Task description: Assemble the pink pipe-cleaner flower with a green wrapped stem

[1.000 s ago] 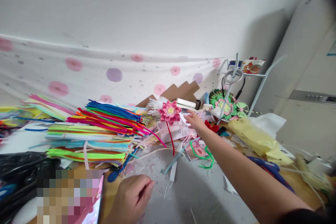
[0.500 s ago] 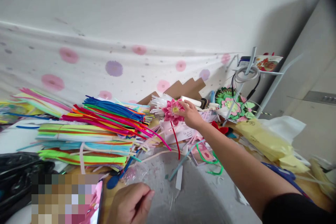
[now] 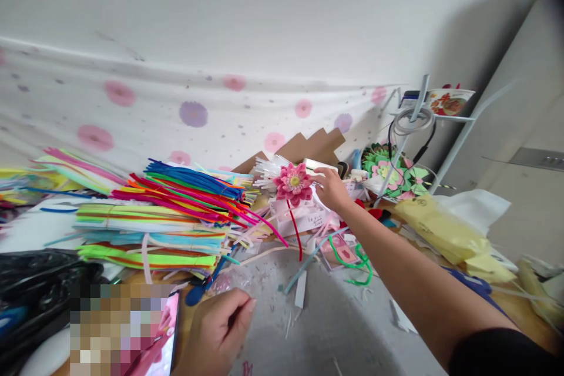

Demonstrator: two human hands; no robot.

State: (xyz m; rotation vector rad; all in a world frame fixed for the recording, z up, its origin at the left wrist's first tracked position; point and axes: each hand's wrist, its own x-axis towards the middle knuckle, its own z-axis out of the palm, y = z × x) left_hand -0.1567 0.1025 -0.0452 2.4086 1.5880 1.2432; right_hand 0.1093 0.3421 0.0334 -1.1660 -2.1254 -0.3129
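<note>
A pink layered flower with a yellow centre [image 3: 294, 183] stands at the back of the table, its thin red stem [image 3: 294, 229] hanging below the petals. Just to its right is my right hand [image 3: 331, 188], fingers stretched toward the petals with a small gap, apparently holding nothing. My left hand [image 3: 220, 329] rests low in front, loosely closed, thumb against the curled fingers; nothing shows in it. Beside it on the left lies a phone [image 3: 170, 335] with a pink picture on its screen. Behind the flower is a bunch of white sticks [image 3: 269, 171].
Bundles of coloured pipe cleaners [image 3: 154, 229] are stacked at left, near a black plastic bag [image 3: 44, 282]. A grey mat [image 3: 308, 329] carries scraps and a green pipe cleaner [image 3: 359, 276]. To the right are a yellow package [image 3: 436, 229], green paper-like flowers [image 3: 392, 170] and a metal rack [image 3: 453, 153].
My right hand has drawn slightly right, off the flower's petals, leaving the flower standing. My left hand has risen a little. The camera view has shifted slightly.
</note>
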